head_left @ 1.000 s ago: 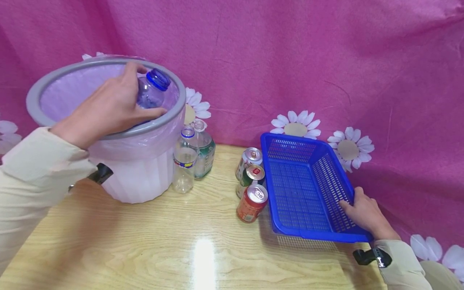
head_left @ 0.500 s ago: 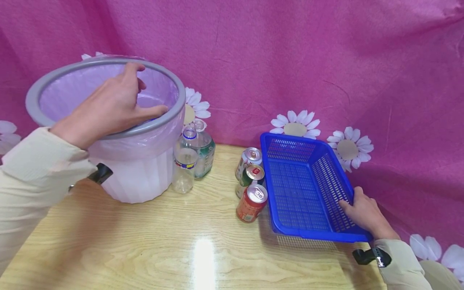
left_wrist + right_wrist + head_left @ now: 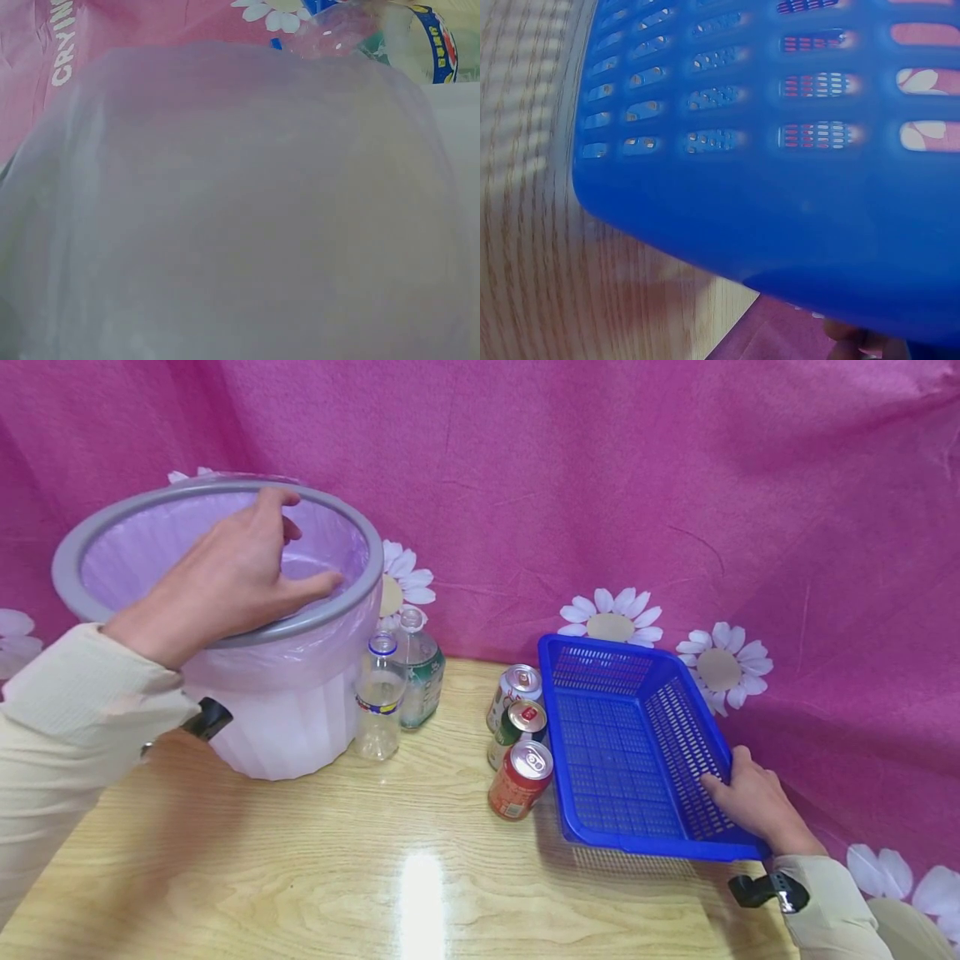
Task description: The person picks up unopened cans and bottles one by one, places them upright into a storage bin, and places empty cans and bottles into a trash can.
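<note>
My left hand hangs over the mouth of the white trash bin in the head view, thumb and fingers spread apart with nothing between them. A translucent bin bag lines the bin; its film fills most of the left wrist view. At the right, my right hand grips the side rim of a blue plastic basket. The basket's slotted wall covers much of the right wrist view. Two clear plastic bottles stand beside the bin, one with a blue neck ring, one with a green label.
Three drink cans stand in a row along the basket's left side: a white one, a green one and a red one. A pink flowered cloth hangs behind the wooden table.
My left hand has let go of the blue-necked bottle, which has dropped out of sight into the bin. The blue-ringed bottle beside the bin has shifted slightly left. My right hand keeps its place.
</note>
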Motion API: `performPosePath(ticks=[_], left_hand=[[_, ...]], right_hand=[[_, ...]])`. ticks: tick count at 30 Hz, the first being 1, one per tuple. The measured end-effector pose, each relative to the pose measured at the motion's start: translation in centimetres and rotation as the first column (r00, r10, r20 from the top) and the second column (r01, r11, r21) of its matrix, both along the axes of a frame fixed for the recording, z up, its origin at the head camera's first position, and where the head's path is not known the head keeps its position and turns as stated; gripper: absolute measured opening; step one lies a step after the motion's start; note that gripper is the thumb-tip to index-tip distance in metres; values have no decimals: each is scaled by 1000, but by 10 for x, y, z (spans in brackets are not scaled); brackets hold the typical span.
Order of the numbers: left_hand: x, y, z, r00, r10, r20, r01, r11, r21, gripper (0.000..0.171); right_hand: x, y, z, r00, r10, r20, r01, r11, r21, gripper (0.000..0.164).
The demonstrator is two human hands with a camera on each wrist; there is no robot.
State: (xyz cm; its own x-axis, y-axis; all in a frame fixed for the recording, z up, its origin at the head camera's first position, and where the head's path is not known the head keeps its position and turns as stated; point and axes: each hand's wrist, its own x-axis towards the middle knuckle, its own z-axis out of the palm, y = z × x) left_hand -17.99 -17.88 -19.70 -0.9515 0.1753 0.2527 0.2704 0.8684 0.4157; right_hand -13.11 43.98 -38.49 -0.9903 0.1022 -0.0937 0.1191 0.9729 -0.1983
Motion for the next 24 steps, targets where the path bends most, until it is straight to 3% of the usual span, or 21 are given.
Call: performPosePath(ticks=[9, 24], left_hand=[[0, -2, -2, 998, -5, -60, 5, 1000, 2, 88], [-1, -2, 2, 996, -1, -88, -1, 1000, -24, 85]], right_hand=[[-3, -2, -1, 1000, -5, 19, 5, 1000, -14, 55], [-8, -5, -2, 999, -12, 39, 13, 1000, -17, 60]])
